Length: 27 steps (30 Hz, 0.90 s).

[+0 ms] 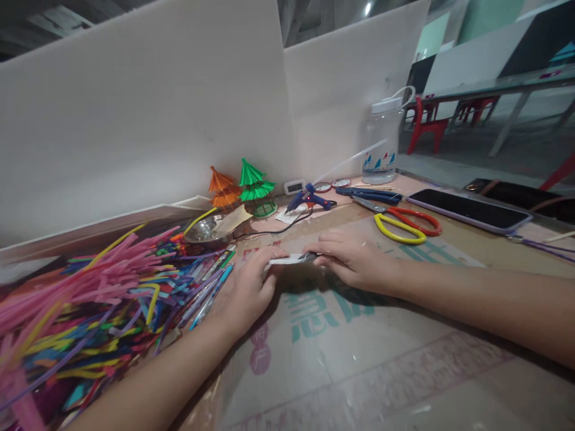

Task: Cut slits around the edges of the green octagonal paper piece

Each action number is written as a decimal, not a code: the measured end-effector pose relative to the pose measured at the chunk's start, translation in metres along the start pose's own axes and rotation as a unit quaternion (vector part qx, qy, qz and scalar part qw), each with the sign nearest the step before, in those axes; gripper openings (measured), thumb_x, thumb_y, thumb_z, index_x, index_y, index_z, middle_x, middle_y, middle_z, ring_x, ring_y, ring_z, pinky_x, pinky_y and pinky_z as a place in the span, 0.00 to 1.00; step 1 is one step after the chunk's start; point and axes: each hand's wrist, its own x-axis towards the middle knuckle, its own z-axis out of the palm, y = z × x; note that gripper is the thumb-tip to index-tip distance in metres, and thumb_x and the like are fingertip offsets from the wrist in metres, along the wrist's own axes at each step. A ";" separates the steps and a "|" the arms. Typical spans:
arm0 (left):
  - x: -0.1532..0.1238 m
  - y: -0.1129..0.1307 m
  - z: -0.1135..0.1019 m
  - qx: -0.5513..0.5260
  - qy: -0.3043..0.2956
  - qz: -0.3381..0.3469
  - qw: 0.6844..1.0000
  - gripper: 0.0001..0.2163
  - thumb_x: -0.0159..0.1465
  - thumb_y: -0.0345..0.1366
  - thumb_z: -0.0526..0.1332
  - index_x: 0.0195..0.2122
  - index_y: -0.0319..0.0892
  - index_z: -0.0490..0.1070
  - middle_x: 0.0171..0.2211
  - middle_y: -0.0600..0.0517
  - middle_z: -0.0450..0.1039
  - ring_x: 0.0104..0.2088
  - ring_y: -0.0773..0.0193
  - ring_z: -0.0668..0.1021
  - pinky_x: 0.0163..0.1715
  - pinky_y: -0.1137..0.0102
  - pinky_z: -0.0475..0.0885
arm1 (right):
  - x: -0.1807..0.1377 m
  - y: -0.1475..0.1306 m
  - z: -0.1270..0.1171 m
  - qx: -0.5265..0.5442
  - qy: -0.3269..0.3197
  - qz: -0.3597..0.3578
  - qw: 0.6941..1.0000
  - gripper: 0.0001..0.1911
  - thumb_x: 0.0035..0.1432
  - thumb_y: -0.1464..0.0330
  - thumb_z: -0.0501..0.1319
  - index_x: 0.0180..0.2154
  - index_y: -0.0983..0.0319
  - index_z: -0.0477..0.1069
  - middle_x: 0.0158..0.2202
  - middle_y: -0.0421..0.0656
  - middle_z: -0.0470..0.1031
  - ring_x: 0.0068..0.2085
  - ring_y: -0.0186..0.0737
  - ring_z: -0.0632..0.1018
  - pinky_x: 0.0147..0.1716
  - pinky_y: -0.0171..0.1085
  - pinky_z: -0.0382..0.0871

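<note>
A thin white flat piece [290, 259] with a dark grey end spans the gap between my hands, just above the printed sheet [359, 365]; I cannot make out its kind. My left hand [256, 284] pinches its left end between thumb and fingers. At the dark end, my right hand [354, 257] has its fingertips closed on it. Beyond the hands lies a blue hot glue gun [309, 197] with a clear glue stick in its back. Scissors [399, 224] with red and yellow handles rest behind my right forearm.
Colourful pipe cleaners [103, 293] are heaped at left, beside several pens [213, 293]. A metal bowl [209, 230], orange [223, 188] and green [254, 185] tiered-roof models, a plastic bottle [380, 140], blue-handled pliers [371, 195] and a phone [469, 209] stand or lie along the back.
</note>
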 end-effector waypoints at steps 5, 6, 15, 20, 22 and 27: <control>0.000 -0.001 0.000 -0.014 -0.004 -0.020 1.000 0.12 0.67 0.29 0.55 0.48 0.45 0.74 0.48 0.48 0.78 0.51 0.56 0.77 0.55 0.61 0.70 | -0.003 0.002 0.003 0.010 0.007 0.036 0.999 0.15 0.70 0.68 0.53 0.47 0.65 0.77 0.35 0.47 0.80 0.37 0.43 0.77 0.37 0.39 0.70; 0.000 -0.002 0.001 -0.019 -0.005 -0.031 0.999 0.12 0.68 0.31 0.55 0.48 0.45 0.74 0.49 0.48 0.77 0.52 0.56 0.77 0.55 0.60 0.70 | -0.003 0.003 0.004 0.011 0.015 0.054 0.998 0.15 0.70 0.67 0.53 0.47 0.65 0.76 0.37 0.48 0.80 0.39 0.44 0.78 0.38 0.40 0.71; -0.002 -0.016 0.012 -0.154 0.054 -0.154 0.974 0.15 0.67 0.44 0.60 0.50 0.43 0.73 0.43 0.47 0.78 0.40 0.57 0.79 0.39 0.66 0.76 | 0.000 0.012 0.007 0.071 0.039 0.217 0.973 0.18 0.66 0.62 0.55 0.50 0.65 0.74 0.42 0.50 0.80 0.39 0.45 0.79 0.38 0.41 0.71; -0.002 -0.002 0.009 -0.211 0.025 -0.171 0.962 0.19 0.65 0.49 0.62 0.50 0.41 0.72 0.40 0.48 0.77 0.34 0.60 0.79 0.31 0.69 0.76 | -0.001 0.008 0.010 0.077 0.010 0.208 0.975 0.10 0.60 0.69 0.59 0.42 0.63 0.76 0.35 0.46 0.80 0.35 0.41 0.77 0.33 0.37 0.68; -0.002 0.005 0.007 -0.208 0.020 -0.173 0.963 0.20 0.64 0.50 0.63 0.50 0.41 0.73 0.39 0.48 0.77 0.32 0.62 0.78 0.29 0.70 0.75 | -0.003 0.006 0.010 0.071 0.009 0.187 0.980 0.10 0.58 0.73 0.58 0.40 0.64 0.76 0.34 0.46 0.79 0.34 0.41 0.77 0.33 0.37 0.68; -0.002 0.008 0.007 -0.195 0.019 -0.173 0.965 0.18 0.63 0.48 0.64 0.47 0.41 0.74 0.38 0.49 0.77 0.33 0.61 0.78 0.33 0.69 0.75 | -0.003 0.001 0.006 0.059 0.015 0.159 0.985 0.10 0.59 0.72 0.57 0.40 0.65 0.75 0.34 0.48 0.79 0.35 0.44 0.77 0.35 0.39 0.69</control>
